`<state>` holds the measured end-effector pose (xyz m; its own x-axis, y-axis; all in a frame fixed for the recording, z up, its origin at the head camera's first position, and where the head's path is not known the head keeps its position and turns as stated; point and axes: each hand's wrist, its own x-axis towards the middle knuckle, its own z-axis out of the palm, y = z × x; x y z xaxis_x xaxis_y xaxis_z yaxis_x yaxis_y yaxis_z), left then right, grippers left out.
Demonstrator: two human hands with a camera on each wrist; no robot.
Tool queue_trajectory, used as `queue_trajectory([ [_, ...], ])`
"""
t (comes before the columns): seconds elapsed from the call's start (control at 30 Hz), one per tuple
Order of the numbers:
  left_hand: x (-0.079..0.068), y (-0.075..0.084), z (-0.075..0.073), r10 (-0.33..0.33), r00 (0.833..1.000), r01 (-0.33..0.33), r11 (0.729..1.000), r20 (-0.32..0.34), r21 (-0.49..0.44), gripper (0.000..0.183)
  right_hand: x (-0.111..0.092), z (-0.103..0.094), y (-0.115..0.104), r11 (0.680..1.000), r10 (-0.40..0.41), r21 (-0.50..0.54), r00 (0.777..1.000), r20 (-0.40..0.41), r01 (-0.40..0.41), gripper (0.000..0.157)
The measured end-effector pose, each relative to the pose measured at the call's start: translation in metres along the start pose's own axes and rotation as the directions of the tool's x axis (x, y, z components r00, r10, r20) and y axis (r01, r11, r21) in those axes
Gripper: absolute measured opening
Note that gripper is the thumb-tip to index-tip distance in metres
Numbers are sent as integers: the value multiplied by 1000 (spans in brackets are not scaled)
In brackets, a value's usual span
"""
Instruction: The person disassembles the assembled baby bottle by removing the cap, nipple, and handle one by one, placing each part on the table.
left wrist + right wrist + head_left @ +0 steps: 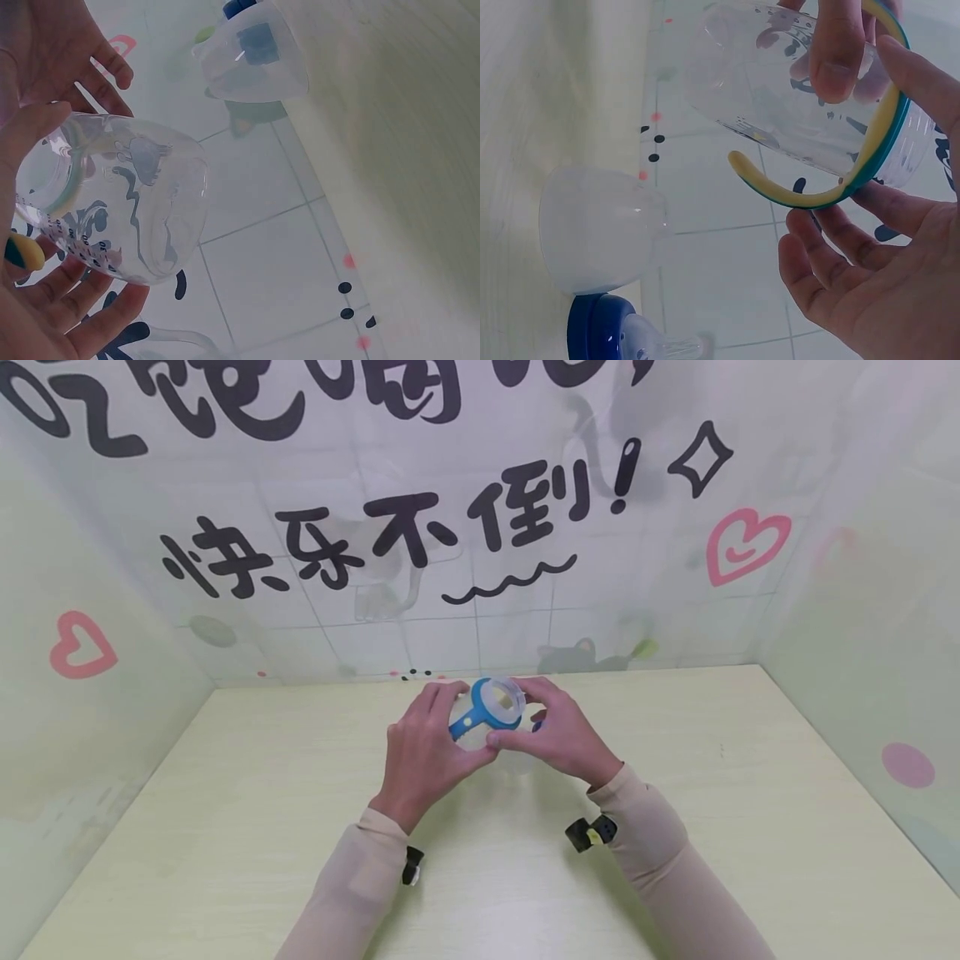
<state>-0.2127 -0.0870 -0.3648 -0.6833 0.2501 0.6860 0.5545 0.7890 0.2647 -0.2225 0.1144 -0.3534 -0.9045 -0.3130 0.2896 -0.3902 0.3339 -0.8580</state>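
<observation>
A clear baby bottle (150, 202) with printed measuring marks is held tilted above the table, its open neck facing up and right in the head view. Round its neck sits a two-tone handle ring (885, 142), blue outside and yellow inside, with a curved grip. My left hand (429, 743) grips the bottle's body, thumb on the near side and fingers on the far side. At the neck, my right hand (562, 735) pinches the handle ring between thumb and fingers. Its fingers are partly hidden behind the bottle in the head view.
On the table (262, 827) behind the bottle stand a translucent dome cover (604, 232) and a blue collar (600, 330) with a clear teat, side by side. A printed curtain wall (420, 635) rises at the table's back edge, and side walls flank it.
</observation>
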Motion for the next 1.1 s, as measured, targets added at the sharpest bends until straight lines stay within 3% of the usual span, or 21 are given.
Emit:
queue_trajectory([
  [0.4,0,0,0,2,1000,-2,1000,11,1,69,-2,-1,-4,998,-15,-56,1000,4,15,65],
  [1.1,0,-1,1,5,1000,-5,1000,-2,6,70,-3,-14,-11,997,-35,-64,999,-33,33,68],
])
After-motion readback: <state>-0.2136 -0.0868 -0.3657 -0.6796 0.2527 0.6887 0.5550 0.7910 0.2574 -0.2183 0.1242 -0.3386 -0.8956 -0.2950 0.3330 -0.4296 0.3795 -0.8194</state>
